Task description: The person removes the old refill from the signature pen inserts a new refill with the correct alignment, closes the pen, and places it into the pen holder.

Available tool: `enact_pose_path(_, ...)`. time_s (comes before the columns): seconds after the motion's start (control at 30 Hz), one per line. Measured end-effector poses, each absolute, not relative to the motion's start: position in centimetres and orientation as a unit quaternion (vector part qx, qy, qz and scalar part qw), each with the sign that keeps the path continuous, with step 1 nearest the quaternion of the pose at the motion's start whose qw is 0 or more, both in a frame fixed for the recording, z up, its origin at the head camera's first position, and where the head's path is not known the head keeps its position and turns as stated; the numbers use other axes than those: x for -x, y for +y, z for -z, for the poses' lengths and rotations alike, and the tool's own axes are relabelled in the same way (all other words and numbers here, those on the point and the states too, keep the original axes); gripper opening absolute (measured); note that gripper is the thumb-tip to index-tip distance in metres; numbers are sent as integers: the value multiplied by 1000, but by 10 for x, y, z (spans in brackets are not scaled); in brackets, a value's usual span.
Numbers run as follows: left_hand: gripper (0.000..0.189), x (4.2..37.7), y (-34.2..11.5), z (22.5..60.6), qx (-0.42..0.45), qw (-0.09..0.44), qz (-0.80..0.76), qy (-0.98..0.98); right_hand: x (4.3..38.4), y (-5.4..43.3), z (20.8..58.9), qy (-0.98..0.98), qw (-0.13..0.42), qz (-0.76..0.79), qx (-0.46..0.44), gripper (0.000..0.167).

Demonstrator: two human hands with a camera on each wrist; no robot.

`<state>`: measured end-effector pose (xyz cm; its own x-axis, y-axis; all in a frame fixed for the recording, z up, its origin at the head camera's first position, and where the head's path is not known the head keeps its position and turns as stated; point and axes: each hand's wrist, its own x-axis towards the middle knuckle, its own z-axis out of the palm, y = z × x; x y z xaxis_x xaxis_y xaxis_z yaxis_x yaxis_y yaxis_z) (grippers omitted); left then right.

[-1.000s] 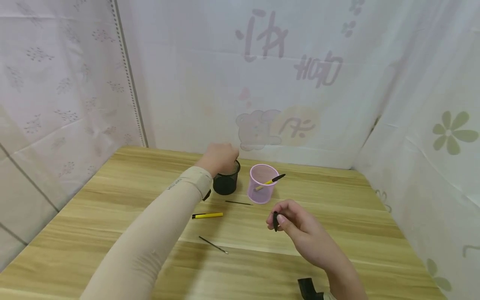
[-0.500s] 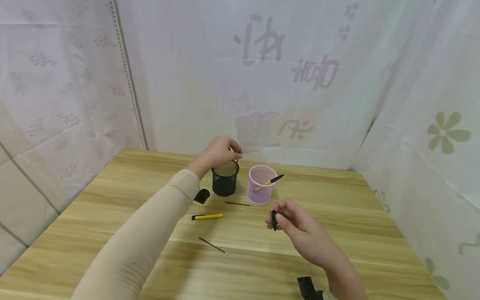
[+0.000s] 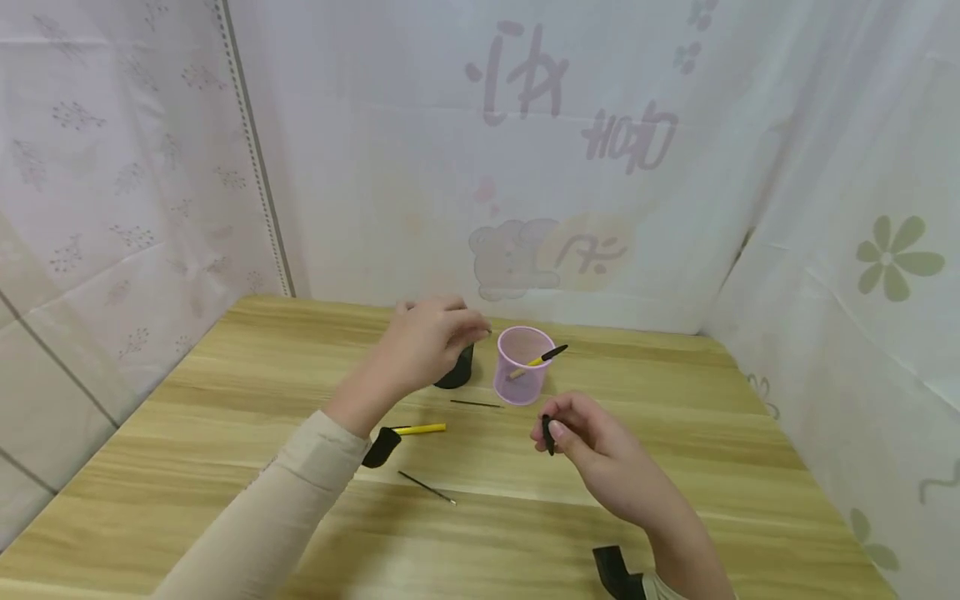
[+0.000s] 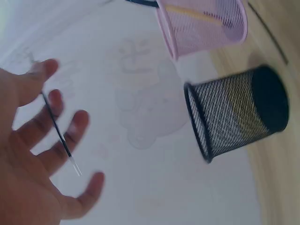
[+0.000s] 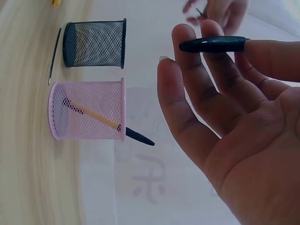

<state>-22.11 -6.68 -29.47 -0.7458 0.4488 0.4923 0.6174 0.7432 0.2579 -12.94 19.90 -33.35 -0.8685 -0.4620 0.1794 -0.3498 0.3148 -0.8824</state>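
My left hand (image 3: 427,346) is above and in front of the black mesh pen cup (image 4: 236,115), hiding much of it in the head view. Between its thumb and index finger it pinches a thin dark pen refill (image 4: 57,124) with a clear end, the other fingers spread. My right hand (image 3: 603,458) pinches a short black tapered pen part (image 5: 213,44) between thumb and fingertips, right of the middle. Near it stands the pink mesh cup (image 3: 517,383), with a yellow pen with a black end (image 3: 555,352) leaning in it.
One thin refill (image 3: 476,404) lies before the cups, and another refill (image 3: 427,487) lies nearer me. A yellow pen barrel (image 3: 420,429) lies left of the middle, partly behind my left wrist's black camera mount (image 3: 382,447). Printed curtains (image 3: 600,208) hang behind the wooden table (image 3: 675,375).
My left hand rises out of the black cup with the refill, then moves back toward me, now covering much of the cup. My right hand stays nearly still with the black part.
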Motion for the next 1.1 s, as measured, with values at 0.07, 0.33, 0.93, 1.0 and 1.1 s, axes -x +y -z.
enact_pose_path(0.07, 14, 204, -68, 304, 274, 199, 197, -920, 128, 198, 333, 819, 49, 519, 240, 13)
enact_pose_path(0.33, 12, 156, -74, 340, 290, 228, 239, -898, 125, 189, 334, 856, 26, 464, 228, 11)
enact_pose_path(0.93, 6, 115, -62, 353, 294, 289, 219, -884, 117, 172, 334, 870, -2, 415, 265, 10)
enact_pose_path(1.0, 5, 114, -61, 353, 291, 288, 208, -888, 117, 171, 333, 870, -1, 414, 266, 10)
enact_pose_path(1.1, 3, 113, -58, 353, 291, 283, 189, -894, 116, 170, 331, 867, -4, 415, 275, 10)
